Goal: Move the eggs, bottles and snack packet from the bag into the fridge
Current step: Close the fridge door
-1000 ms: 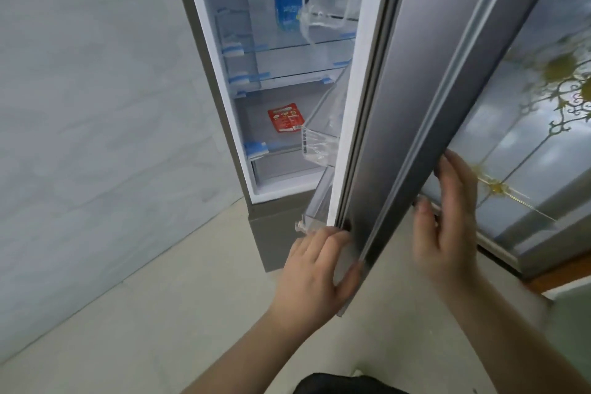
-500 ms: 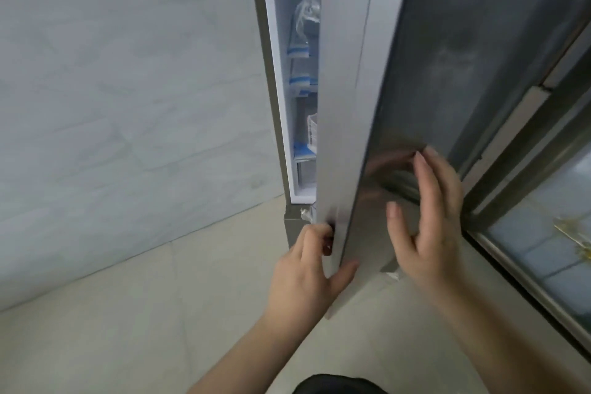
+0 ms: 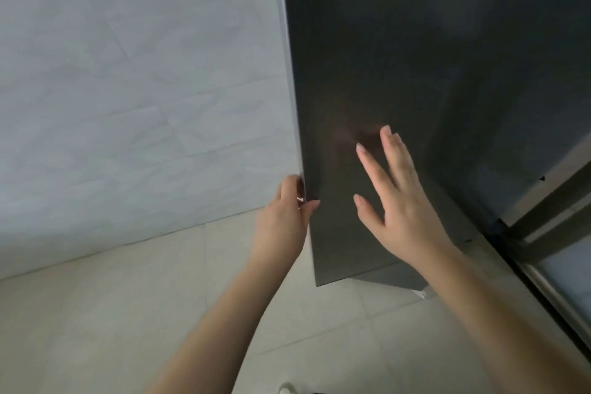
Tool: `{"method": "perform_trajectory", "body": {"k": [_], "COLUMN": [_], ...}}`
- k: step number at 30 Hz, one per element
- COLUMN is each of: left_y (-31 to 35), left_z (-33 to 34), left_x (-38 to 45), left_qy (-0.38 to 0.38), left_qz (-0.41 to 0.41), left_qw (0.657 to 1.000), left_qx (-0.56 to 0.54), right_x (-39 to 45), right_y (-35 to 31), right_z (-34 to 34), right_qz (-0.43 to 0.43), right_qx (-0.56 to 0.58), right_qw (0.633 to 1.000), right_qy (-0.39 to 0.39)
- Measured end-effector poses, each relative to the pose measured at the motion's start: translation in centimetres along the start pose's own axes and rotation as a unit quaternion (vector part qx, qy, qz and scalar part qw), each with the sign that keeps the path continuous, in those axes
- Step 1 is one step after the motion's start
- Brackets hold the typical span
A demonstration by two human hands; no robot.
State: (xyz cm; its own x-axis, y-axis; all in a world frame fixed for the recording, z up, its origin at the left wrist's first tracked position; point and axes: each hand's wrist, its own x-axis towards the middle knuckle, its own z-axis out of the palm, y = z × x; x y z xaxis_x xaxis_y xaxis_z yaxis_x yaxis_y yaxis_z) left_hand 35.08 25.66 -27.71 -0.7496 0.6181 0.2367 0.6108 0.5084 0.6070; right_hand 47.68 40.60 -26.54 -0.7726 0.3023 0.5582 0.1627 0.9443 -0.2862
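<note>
The dark grey fridge door fills the upper right of the head view and hides the whole inside of the fridge. My left hand curls around the door's left edge near its bottom corner. My right hand lies flat on the door's front with its fingers spread and holds nothing. The eggs, bottles, snack packet and bag are out of sight.
A pale marbled wall stands to the left of the fridge. Beige floor tiles run below. A dark metal frame with a glass panel runs along the right edge.
The fridge door swung from wide open to shut against the fridge, hiding the shelves and items inside. Both hands followed the door to the left.
</note>
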Motion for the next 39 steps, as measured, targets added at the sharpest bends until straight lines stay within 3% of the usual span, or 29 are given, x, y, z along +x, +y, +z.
{"method": "perform_trajectory", "body": {"k": [7, 21, 39], "left_y": [-1.1, -5.5, -6.1], "left_z": [-0.3, 0.3, 1.9], "left_x": [4.8, 13.6, 23.5], "left_qy": [-0.018, -0.054, -0.083], "left_qz": [-0.005, 0.089, 0.083], "left_qw": [1.000, 0.995, 0.993], "left_qx": [0.020, -0.007, -0.018], "right_x": [3.2, 8.1, 11.0], "right_y": [0.4, 1.4, 5.1], "right_z": [2.5, 6.0, 8.0], "right_qz": [0.023, 0.076, 0.113], "right_qx": [-0.040, -0.146, -0.149], "right_qw": [0.999, 0.986, 0.974], "right_qy": [-0.007, -0.014, -0.129]}}
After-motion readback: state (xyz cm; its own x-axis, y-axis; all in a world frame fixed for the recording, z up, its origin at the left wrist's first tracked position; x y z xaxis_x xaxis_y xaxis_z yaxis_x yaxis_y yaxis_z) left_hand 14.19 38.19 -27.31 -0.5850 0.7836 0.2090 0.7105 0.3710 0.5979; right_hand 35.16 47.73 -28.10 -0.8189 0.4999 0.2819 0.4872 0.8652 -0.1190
